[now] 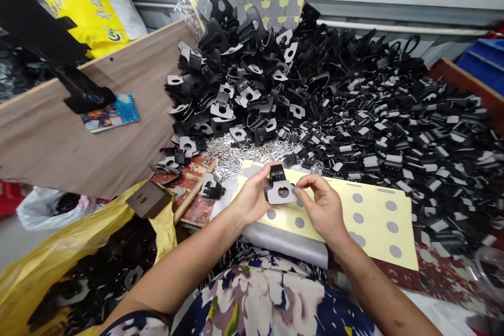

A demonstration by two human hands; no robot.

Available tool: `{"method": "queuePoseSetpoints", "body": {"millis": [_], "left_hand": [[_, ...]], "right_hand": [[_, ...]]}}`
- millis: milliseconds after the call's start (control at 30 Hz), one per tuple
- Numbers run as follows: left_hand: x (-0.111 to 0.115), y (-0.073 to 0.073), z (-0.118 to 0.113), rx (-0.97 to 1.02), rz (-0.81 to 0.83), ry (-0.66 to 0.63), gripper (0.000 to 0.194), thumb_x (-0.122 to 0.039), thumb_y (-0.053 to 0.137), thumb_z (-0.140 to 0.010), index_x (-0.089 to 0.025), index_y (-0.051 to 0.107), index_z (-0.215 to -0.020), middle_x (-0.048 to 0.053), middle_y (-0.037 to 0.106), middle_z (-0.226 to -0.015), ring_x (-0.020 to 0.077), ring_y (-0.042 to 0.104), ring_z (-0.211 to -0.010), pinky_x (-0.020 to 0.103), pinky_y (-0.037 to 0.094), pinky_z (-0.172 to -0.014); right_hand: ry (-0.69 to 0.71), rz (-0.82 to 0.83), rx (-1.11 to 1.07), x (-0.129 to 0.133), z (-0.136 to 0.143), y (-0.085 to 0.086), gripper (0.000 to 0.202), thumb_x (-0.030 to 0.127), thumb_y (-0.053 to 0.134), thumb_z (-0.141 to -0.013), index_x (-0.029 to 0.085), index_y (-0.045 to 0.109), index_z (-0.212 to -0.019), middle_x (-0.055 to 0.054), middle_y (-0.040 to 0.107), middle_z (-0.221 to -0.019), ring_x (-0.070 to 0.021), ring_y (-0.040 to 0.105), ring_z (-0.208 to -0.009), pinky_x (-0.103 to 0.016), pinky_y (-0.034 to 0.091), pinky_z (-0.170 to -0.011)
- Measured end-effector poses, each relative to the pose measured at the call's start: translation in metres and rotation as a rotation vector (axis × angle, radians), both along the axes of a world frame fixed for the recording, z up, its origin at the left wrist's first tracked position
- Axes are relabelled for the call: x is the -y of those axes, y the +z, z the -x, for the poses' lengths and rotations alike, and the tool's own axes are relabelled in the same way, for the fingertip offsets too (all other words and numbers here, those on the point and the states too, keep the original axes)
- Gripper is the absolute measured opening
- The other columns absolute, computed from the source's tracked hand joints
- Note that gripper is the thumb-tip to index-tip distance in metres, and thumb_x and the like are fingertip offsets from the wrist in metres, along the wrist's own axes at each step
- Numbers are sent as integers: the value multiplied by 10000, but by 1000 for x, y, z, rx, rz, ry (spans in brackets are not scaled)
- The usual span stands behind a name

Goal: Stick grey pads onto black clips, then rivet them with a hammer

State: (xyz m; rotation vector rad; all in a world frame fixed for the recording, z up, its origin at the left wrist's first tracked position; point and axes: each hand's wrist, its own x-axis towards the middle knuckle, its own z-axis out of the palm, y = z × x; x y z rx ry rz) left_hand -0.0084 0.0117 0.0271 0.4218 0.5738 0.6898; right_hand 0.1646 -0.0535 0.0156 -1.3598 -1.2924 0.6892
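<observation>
My left hand (252, 197) is closed on a black plastic bracket (277, 172) with a grey pad (280, 192) on its face and a round hole through it. My right hand (321, 205) pinches the right edge of that pad between thumb and fingers. Under both hands lies a yellow backing sheet (368, 215) with rows of grey round spots and cut-outs. Left of my left hand, another padded bracket (211, 187) rests on the worn red tabletop (192, 205).
A large heap of black brackets (252, 79) and smaller black pieces (378, 131) covers the back and right. Metal pins (232, 155) lie before it. A wooden board (129, 152) leans at left, above a yellow bag (23, 283) of black parts. A blue crate (484, 65) stands far right.
</observation>
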Motion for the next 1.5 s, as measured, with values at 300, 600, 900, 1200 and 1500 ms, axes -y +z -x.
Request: {"method": "queuePoseSetpoints", "body": {"millis": [300,600,900,1200,1500], "left_hand": [[5,-1,0,39,-32,4,332,-447,651,-945,-258,627,-1217,47,613,-930,177,610,-725,358,606,-650],[8,-2,-1,83,-24,6,292,-415,642,-956,-245,630,-1194,43,606,-946,153,601,-699,335,607,-643],[7,-3,1,72,-37,3,386,-354,706,-870,-249,605,-1228,40,617,-930,159,612,-715,341,609,-660],[15,-9,-7,-127,-277,92,573,-153,798,-722,-273,537,-1218,0,613,-994,137,622,-817,238,542,-698],[21,-36,-21,-386,-467,449,455,-226,811,-744,-261,531,-1100,-24,567,-970,106,567,-765,191,520,-630]], "right_hand": [[3,-16,-8,1,1,-4,39,219,676,-903,233,639,-902,-11,645,-881,-185,613,-868,-324,497,-819],[23,-40,62,3,3,0,66,173,652,-913,231,638,-886,1,636,-870,-171,603,-854,-309,474,-813],[20,-59,128,2,5,0,78,153,642,-910,230,636,-900,1,644,-866,-172,607,-841,-311,479,-799],[1,-178,397,1,8,-6,198,112,612,-913,250,585,-1052,-10,627,-906,-183,641,-845,-320,536,-764],[-284,-343,1010,11,5,-8,662,310,741,-913,296,405,-1483,-194,512,-1423,-335,613,-1103,-540,490,-919]]}}
